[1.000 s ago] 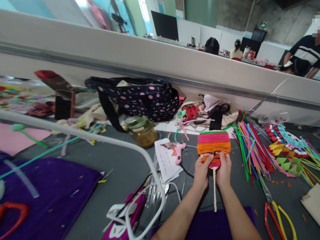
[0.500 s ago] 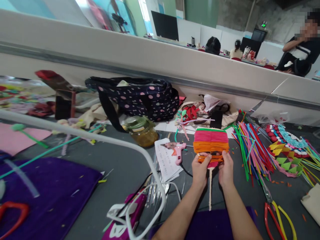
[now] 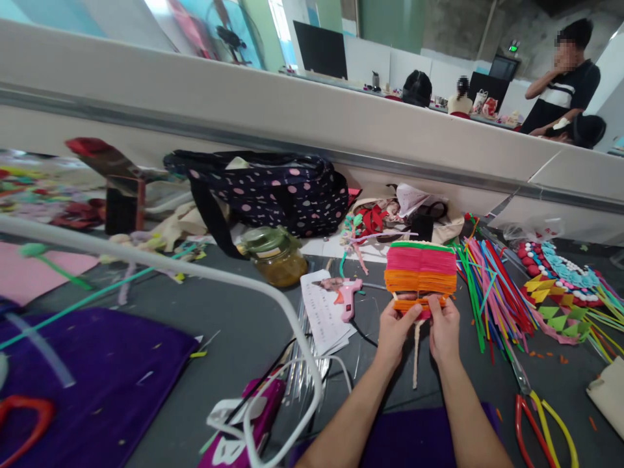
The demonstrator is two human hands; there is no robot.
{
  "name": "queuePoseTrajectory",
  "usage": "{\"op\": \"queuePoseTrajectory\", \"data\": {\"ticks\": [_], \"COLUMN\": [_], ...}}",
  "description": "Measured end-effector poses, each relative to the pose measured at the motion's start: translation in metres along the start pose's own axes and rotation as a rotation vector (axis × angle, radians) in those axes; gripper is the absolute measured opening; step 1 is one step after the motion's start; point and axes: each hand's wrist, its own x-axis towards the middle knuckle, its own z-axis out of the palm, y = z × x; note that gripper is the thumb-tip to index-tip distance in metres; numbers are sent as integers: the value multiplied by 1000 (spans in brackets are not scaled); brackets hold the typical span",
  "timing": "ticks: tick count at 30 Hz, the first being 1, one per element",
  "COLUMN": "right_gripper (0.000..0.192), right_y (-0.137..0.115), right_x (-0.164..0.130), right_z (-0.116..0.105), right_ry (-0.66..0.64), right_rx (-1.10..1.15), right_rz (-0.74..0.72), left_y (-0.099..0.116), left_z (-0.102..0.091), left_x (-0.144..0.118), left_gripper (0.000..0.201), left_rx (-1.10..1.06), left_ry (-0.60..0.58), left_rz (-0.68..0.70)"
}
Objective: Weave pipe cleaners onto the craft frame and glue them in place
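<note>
Between my two hands is a fan-like craft piece point(image 3: 420, 281), banded in green, pink and orange rows that look like pipe cleaners, with a pale stem point(image 3: 416, 364) hanging below. My left hand point(image 3: 397, 328) grips its lower left edge, thumb on the front. My right hand point(image 3: 443, 325) pinches the lower right part, thumb over the orange rows. A gap shows between the orange rows just above my thumbs. A pink glue gun point(image 3: 348, 299) lies left of the piece, on white paper slips point(image 3: 324, 318).
Loose pipe cleaners point(image 3: 500, 286) and red-and-yellow-handled pliers point(image 3: 524, 390) lie to the right. A glass jar point(image 3: 277, 257) and dark patterned bag point(image 3: 273, 188) stand behind. A white tube point(image 3: 234, 276) arches across the left, near purple cloth point(image 3: 92, 377). People are beyond the partition point(image 3: 292, 110).
The craft piece has moved slightly right and up, and its top tilts more toward the camera. Both hands keep hold, my right thumb shifting inward. The standing person beyond the partition has moved left.
</note>
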Motion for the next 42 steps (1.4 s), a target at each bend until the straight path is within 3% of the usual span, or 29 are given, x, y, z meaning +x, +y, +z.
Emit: {"op": "queuePoseTrajectory", "data": {"ticks": [6,12,22,29,42], "right_gripper": [21,22,26,22,17], "right_y": [-9,-17,-14,-17,-10], "right_x": [5,-1,1,2,1], "right_z": [-5,0,0,-3,-3], "right_ry": [36,-69,-15,-127,-67], "right_rx": [13,155,89,68,-4], "right_rz": [-35,142,153,214,176], "left_y": [-1,-1,0,0,-2], "left_z": [-3,-5,-6,-6,-5], "left_x": [2,3,5,5,5], "left_gripper": [37,32,31,33,28], "left_rx": [119,82,-4,-38,-3], "left_ry": [-132,-170,-113,-72,-11], "left_rz": [-111,-146,-201,-198,-178]}}
